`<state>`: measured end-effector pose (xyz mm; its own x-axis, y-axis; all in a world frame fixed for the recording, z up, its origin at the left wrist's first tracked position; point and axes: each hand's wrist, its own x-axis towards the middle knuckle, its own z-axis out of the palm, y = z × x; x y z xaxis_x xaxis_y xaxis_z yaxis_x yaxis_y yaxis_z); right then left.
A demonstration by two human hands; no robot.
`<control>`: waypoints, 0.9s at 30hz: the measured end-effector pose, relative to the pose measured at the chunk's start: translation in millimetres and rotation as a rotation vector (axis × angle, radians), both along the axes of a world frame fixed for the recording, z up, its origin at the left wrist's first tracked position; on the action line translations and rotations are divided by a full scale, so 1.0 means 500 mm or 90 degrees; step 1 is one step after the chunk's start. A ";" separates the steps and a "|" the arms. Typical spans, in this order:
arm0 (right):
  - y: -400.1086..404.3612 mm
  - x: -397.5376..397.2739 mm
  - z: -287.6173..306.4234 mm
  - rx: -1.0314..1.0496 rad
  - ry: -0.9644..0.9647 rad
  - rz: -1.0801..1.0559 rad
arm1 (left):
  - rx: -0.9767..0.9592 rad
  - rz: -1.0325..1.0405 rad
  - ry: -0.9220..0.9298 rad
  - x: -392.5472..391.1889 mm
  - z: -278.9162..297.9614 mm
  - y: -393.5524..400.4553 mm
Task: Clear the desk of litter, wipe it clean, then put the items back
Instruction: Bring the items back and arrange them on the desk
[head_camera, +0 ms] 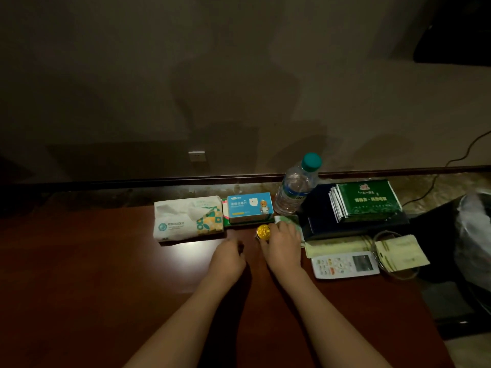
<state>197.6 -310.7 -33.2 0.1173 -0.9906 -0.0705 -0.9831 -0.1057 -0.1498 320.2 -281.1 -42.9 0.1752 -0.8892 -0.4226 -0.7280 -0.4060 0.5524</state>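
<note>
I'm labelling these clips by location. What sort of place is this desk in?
Probably a hotel or guest room. On the wooden desk lie an air-conditioner style remote, a stack of green sachets on a dark folder, and a water bottle, with a wall socket behind.

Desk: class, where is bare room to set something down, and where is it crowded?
Bare: the desk left of the left hand and in front of the tissue pack. Crowded: the back right, from blue box and bottle to remote.
</note>
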 end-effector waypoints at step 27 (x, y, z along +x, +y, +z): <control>0.359 -0.040 0.220 0.015 -0.128 -0.115 | -0.140 -0.258 -0.063 0.002 0.235 0.256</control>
